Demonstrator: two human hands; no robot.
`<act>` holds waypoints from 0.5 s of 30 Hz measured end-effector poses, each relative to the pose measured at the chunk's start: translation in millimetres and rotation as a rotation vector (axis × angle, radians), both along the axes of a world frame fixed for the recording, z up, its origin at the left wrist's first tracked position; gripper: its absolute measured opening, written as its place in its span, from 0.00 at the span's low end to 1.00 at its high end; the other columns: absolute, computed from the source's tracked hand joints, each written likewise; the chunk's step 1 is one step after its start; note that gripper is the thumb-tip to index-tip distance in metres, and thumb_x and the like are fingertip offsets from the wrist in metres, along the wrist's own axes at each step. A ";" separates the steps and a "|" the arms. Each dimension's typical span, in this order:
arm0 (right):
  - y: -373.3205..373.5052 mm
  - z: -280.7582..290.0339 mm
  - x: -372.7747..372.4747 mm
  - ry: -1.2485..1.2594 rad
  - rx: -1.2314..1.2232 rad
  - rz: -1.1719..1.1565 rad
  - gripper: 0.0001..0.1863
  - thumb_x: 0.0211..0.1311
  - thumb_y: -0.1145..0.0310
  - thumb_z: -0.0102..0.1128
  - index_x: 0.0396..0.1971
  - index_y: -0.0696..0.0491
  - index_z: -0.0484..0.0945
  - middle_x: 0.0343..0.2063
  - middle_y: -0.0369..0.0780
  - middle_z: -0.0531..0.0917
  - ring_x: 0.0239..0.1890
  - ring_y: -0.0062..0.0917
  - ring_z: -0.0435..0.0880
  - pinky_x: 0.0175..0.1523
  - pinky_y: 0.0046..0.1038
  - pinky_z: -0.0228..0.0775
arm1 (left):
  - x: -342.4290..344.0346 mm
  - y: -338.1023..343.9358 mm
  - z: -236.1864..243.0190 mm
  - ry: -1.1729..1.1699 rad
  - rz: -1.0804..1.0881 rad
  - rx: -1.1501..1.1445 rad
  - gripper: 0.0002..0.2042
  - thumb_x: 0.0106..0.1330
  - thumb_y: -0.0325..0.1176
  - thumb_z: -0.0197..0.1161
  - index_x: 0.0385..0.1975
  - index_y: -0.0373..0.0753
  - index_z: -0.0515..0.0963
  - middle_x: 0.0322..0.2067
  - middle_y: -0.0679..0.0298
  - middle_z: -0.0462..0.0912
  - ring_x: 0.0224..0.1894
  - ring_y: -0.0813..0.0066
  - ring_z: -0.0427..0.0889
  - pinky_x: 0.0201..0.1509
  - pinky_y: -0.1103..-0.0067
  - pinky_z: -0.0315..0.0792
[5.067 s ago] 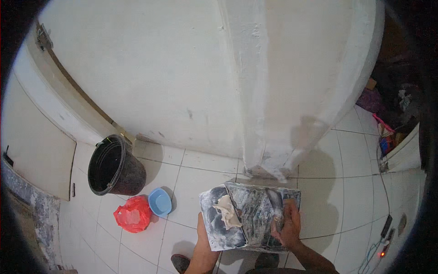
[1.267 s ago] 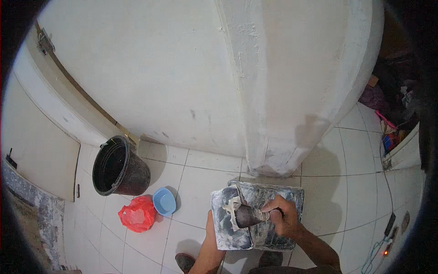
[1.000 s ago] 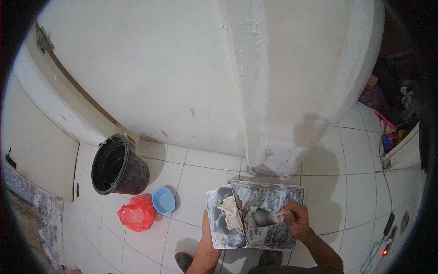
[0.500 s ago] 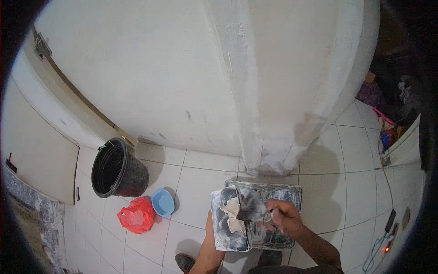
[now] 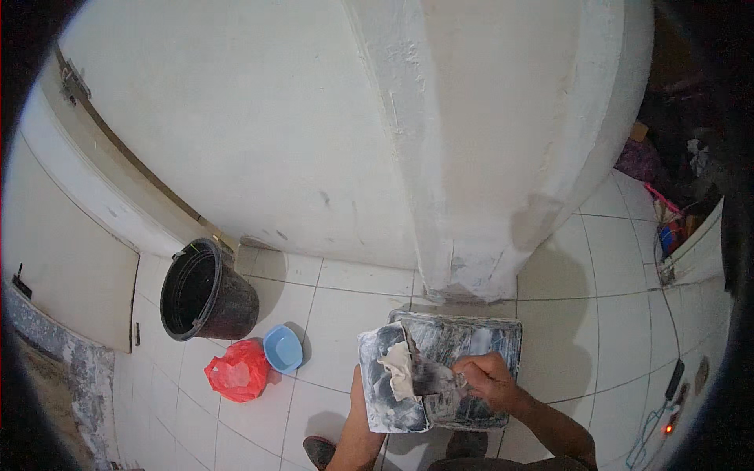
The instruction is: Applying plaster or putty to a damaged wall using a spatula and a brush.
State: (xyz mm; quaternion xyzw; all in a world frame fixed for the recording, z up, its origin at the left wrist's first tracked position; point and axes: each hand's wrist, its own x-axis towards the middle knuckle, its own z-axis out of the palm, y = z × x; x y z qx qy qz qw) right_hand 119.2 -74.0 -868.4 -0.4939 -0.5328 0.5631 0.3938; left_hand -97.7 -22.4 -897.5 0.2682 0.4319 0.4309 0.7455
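My right hand (image 5: 488, 381) is closed on a scraper (image 5: 430, 379), its blade against a lump of beige-white paste (image 5: 397, 367) near the middle of a smeared board (image 5: 381, 408). That board, dark under white streaks, forms the left part of what I hold, over or against a larger streaked rectangular tray (image 5: 479, 337) to the right. My left hand (image 5: 357, 385) reaches up along the board's left side and underneath it; its fingers are hidden.
A black bucket (image 5: 224, 302), blue basin (image 5: 283, 349) and crumpled red plastic bag (image 5: 236, 369) stand left on the tiled floor (image 5: 338, 279). A white wall (image 5: 275, 118) rises ahead. A cable with black adaptor (image 5: 673, 378) and assorted clutter (image 5: 667, 235) are at right.
Compared with a second ago, the scraper has shifted left from the right part of the tray to the paste, my right hand moving slightly left with it.
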 end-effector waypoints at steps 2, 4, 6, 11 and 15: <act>-12.8 -23.2 14.7 -0.064 -0.078 0.020 0.18 0.68 0.61 0.46 0.31 0.62 0.77 0.22 0.37 0.78 0.22 0.18 0.74 0.30 0.22 0.68 | 3.1 -2.0 10.9 -0.206 0.125 -0.114 0.20 0.68 0.43 0.49 0.50 0.32 0.69 0.41 0.58 0.76 0.39 0.62 0.75 0.34 0.70 0.74; -29.9 -51.6 22.5 0.118 -0.088 -0.124 0.19 0.69 0.58 0.49 0.32 0.61 0.76 0.21 0.38 0.75 0.15 0.18 0.69 0.19 0.23 0.61 | -2.5 -1.8 19.8 -0.936 -0.102 -0.245 0.22 0.68 0.44 0.45 0.54 0.34 0.69 0.43 0.54 0.78 0.40 0.58 0.79 0.44 0.63 0.76; -47.6 -70.9 29.1 0.200 -0.095 -0.209 0.19 0.68 0.57 0.49 0.32 0.61 0.75 0.19 0.39 0.74 0.14 0.19 0.70 0.18 0.23 0.61 | 8.4 -1.7 38.7 -0.749 -0.014 -0.265 0.23 0.66 0.47 0.47 0.52 0.34 0.68 0.36 0.59 0.72 0.34 0.64 0.71 0.34 0.69 0.69; -45.9 -23.7 23.2 0.807 -0.415 -0.253 0.21 0.70 0.54 0.43 0.35 0.59 0.74 0.16 0.36 0.73 0.14 0.22 0.69 0.24 0.28 0.65 | 12.8 -3.1 25.7 -0.616 0.081 -0.280 0.25 0.66 0.51 0.48 0.50 0.34 0.67 0.33 0.64 0.69 0.32 0.65 0.68 0.27 0.73 0.66; -40.1 -14.3 22.4 1.313 -0.544 -0.082 0.24 0.70 0.50 0.38 0.40 0.58 0.73 0.16 0.37 0.73 0.13 0.23 0.68 0.23 0.30 0.64 | 15.3 -5.3 25.8 -0.616 0.115 -0.215 0.24 0.66 0.49 0.46 0.52 0.34 0.68 0.40 0.59 0.74 0.40 0.59 0.75 0.34 0.70 0.73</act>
